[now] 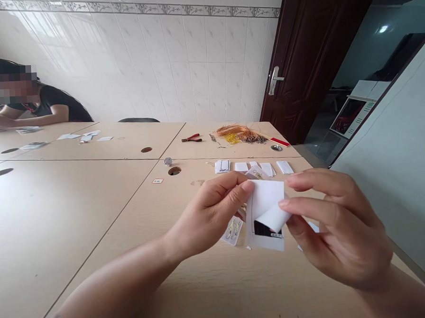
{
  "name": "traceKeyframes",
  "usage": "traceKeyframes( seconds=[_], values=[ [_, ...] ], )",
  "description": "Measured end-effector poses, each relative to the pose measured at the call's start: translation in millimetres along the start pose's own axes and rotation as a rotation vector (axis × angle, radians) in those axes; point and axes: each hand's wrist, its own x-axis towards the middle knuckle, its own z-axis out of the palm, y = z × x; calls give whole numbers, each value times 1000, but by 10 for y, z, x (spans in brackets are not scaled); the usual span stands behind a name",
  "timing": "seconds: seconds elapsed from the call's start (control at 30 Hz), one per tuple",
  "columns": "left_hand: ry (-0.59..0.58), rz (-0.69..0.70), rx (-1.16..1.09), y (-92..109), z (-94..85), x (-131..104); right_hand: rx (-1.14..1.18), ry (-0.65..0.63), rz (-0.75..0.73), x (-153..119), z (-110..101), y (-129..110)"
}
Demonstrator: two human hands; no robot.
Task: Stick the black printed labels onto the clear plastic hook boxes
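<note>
Through the head view I'm seeing the left hand (215, 206) pinching a printed white card (267, 191) at its upper left corner, thumb closed down over the fingers. The card is hanging in the air, nearer me and to the right of the cable hole (174, 171). The right hand (341, 233) is forming a narrow pinch, its middle fingertip and thumb closing on a curled white flap (275, 217), while its index finger is standing off. I'm not making out whether that flap is a separate sheet or a layer of the card.

As I'm judging it, good work here is depending on bracing the left corner firmly and drawing the flap back low and evenly, since a steep or jerky pull is risking a crease or tear. I'm also minding the packet of yellow-green rigs (232, 230), which is lying nearer me than the hole, just below the left hand.
</note>
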Motion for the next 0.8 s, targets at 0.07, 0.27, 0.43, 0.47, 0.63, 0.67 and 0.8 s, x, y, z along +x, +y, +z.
traceKeyframes(
  seconds=[0.07,0.27,0.43,0.47,0.63,0.67,0.8],
  values=[
    [16,49,115,12,15,-5,41,-38,-40,8,-1,-17],
    [-41,90,132,38,-8,-13,320,-20,46,-7,-36,-28],
    [-47,140,-61,20,-26,-12,638,221,409,-53,-233,20],
    [-47,156,-65,20,-20,-19,689,250,475,-59,-278,33],
    [-7,252,109,27,8,-69,831,279,640,-39,-421,95],
    [1,309,178,26,5,-75,859,265,659,-29,-430,106],
    [-33,566,406,18,-20,-89,875,240,689,-14,-432,116]
  ],
)
